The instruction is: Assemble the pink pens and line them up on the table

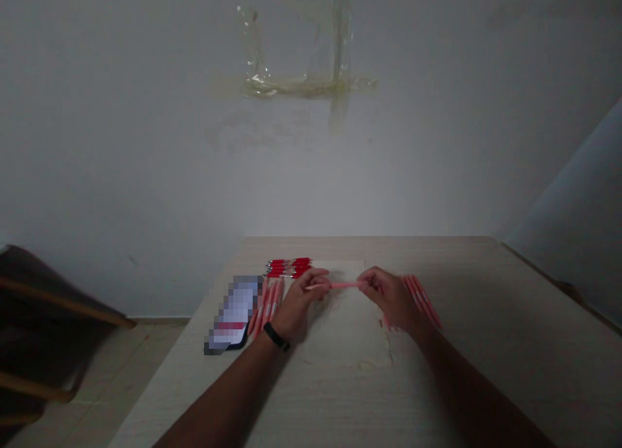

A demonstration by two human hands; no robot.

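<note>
A slim pink pen [346, 284] is held level between my two hands, above a pale worn patch [347, 344] on the table. My left hand [304, 299], with a dark band on its wrist, has its fingers closed about the left end. At the other end, the fingertips of my right hand [386, 292] pinch the pen. Several pink pens [269, 305] lie side by side left of my left hand. More pink pens [422, 299] lie in a row just right of my right hand, partly hidden by it. Several red pens [289, 266] lie stacked behind my left hand.
A phone [236, 315] with a blurred screen lies near the left edge of the wooden table [311, 409]. The table's far edge meets a grey wall [413, 163] with peeling tape [296, 88]. A dark chair-like object [53, 325] stands on the floor at left.
</note>
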